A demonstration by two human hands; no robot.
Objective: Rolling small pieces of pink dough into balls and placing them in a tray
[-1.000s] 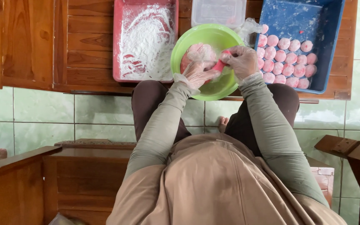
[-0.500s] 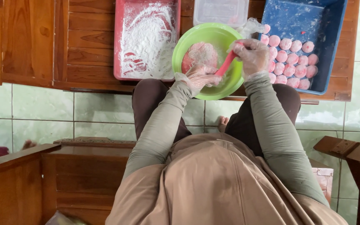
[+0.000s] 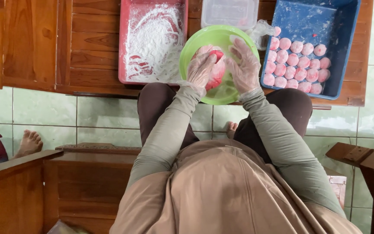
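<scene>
Working over a green bowl (image 3: 195,47) at the near edge of a low wooden table (image 3: 96,39), the person has both gloved hands inside it. The left hand (image 3: 201,68) lies palm down on a pink lump of dough (image 3: 216,71), fingers spread and loosely curved over its left side; a red piece (image 3: 216,54) shows just beyond the fingertips, though whether the fingers pinch it cannot be told. The right hand (image 3: 244,65) is open, fingers fanned and slightly bent, resting against the right side of the dough with nothing closed in its grip. Both hands wear thin clear plastic gloves.

To the left of the bowl, touching its rim, sits a red tray (image 3: 126,43) dusted with white flour. To the right stands a blue tray (image 3: 343,43) carrying rows of round pink dough balls (image 3: 297,65) along its near side. A clear plastic container (image 3: 229,13) lies at the far edge behind the bowl. A crumpled clear bag (image 3: 261,31) sits between the bowl and the blue tray. Another person's bare foot (image 3: 29,143) rests on the tiled floor at the left.
</scene>
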